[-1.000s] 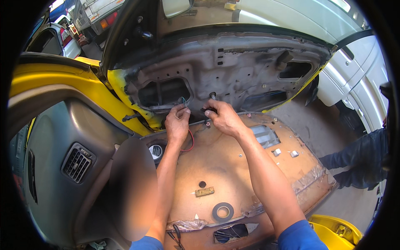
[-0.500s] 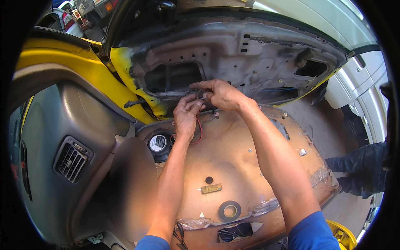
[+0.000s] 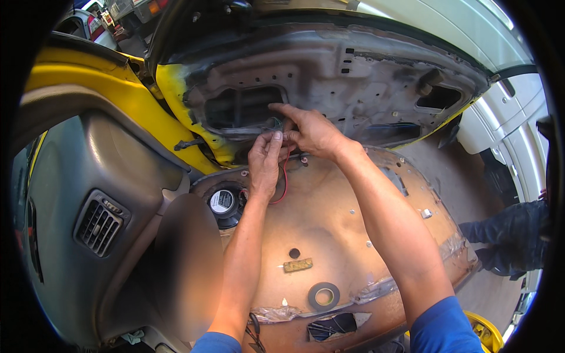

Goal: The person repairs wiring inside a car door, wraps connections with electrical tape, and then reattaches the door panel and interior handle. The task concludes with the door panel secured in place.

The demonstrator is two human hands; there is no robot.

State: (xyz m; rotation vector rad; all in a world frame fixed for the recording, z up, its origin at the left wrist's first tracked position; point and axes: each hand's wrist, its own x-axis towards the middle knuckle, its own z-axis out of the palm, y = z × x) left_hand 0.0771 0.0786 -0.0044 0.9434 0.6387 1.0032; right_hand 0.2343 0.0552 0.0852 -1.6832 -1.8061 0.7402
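Observation:
My left hand [image 3: 265, 162] is closed in a pinch, its thumb pointing up against the fingers. Close beside it, my right hand [image 3: 316, 134] pinches at the same spot, with its index finger stretched out to the left. Between the fingertips are thin wires; a greenish strand [image 3: 275, 123] shows above them, and the exact join is hidden. A red wire [image 3: 286, 181] hangs from the hands and curves down toward a round black speaker [image 3: 223, 203] with a white label, set in the brown door trim panel [image 3: 323, 206].
Beyond the hands stands the bare metal door shell [image 3: 318, 76] with its cut-outs. On the panel lie a roll of dark tape [image 3: 323, 296] and a yellowish block [image 3: 298, 265]. Dark-handled pliers or cutters [image 3: 255, 334] rest near my left sleeve. Another person's dark-trousered leg [image 3: 506, 235] is at right.
My hands stay together on the wires. The left thumb has risen to a more upright pinch, and the right index finger has lifted slightly. A greenish strand shows more plainly above the fingers.

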